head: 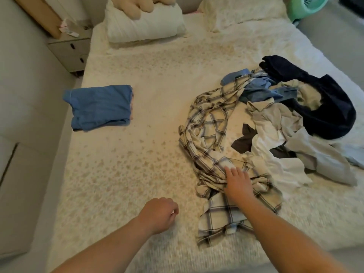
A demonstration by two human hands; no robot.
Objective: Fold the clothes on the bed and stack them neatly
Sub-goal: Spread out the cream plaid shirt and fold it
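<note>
A crumpled cream plaid shirt [212,138] lies on the bed [137,164], at the near left of a loose pile of clothes. My right hand [239,183] rests on the shirt's lower part, fingers spread forward over the fabric. My left hand [159,213] hovers over the bare sheet to the left of the shirt, fingers loosely curled, holding nothing. A folded blue garment [100,107] sits alone on the bed's left side. The pile also holds a dark navy garment [331,107], white and grey pieces [275,134] and light blue cloth [260,89].
Two pillows [145,24] lie at the head of the bed. A bedside cabinet [72,48] stands at the far left, a green fan [303,6] at the far right. Open sheet stretches between the folded garment and the pile.
</note>
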